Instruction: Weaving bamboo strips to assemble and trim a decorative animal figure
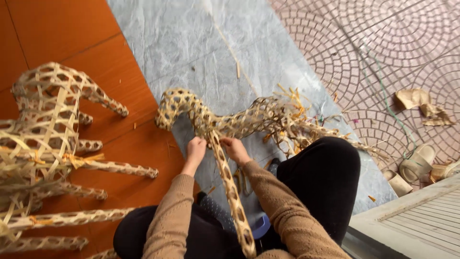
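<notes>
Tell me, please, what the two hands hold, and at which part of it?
Both hands grip one woven bamboo animal frame. The left hand and the right hand hold it where a long woven leg joins the body.

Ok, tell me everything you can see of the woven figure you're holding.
The woven figure is an open lattice of pale bamboo-like strips, animal-shaped, lying across the grey stone floor and the person's lap. One curved limb reaches left; a long leg runs down between the knees. Its right end is unfinished, with loose strips sticking out. The left hand and right hand grip its middle.
</notes>
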